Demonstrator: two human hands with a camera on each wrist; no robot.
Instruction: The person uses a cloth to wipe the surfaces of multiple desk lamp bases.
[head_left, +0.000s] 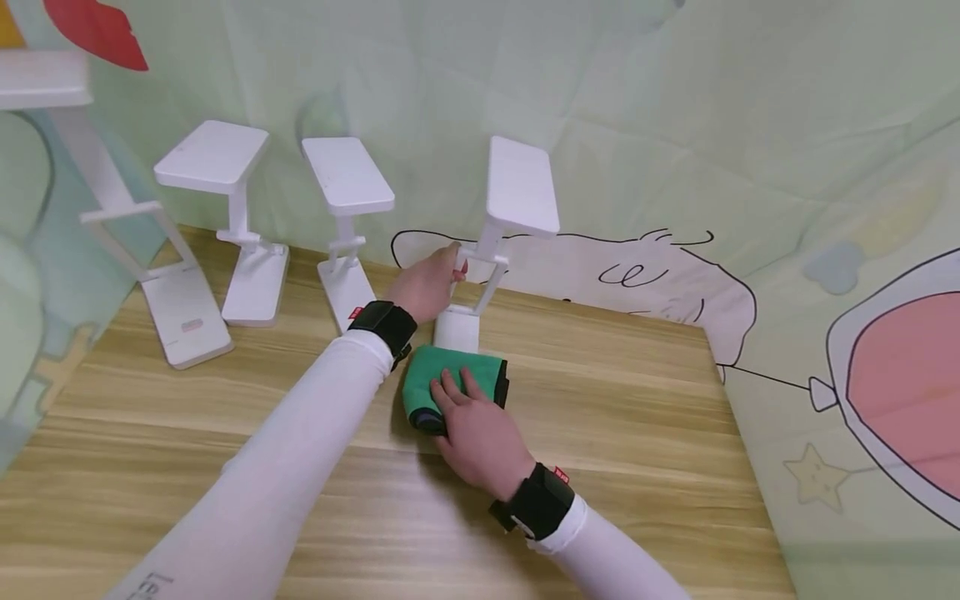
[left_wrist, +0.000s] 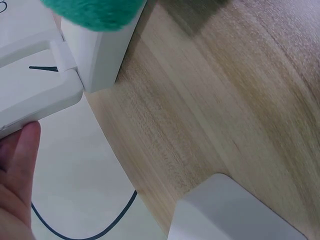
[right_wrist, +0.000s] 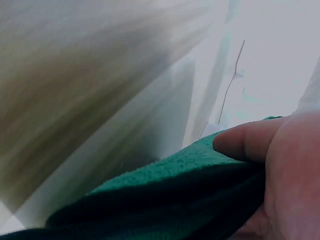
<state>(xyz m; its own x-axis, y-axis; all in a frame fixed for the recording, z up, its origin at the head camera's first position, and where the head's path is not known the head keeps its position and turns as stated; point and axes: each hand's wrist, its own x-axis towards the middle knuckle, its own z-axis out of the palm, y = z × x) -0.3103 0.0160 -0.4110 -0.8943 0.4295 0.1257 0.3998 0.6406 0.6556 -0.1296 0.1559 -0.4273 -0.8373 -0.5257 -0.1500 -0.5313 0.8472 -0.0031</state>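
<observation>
A white folding desk lamp (head_left: 522, 187) stands near the back edge, its flat head raised on a hinged arm. My left hand (head_left: 426, 285) grips the side of the lamp's open lower frame; in the left wrist view, fingertips touch the white frame (left_wrist: 45, 102). Over the front of the lamp's base (head_left: 457, 329) lies a folded green cloth (head_left: 431, 371) with dark edging. My right hand (head_left: 483, 437) holds this cloth, fingers spread across its top. The right wrist view shows the cloth's dark folds (right_wrist: 165, 195) between finger and palm side.
Several similar white lamps stand to the left: one close by (head_left: 348, 179), another (head_left: 213, 154) farther left, and a taller one (head_left: 183, 312) at the left edge. The wooden tabletop (head_left: 615, 433) meets a printed fabric backdrop (head_left: 675, 108) behind and at the sides.
</observation>
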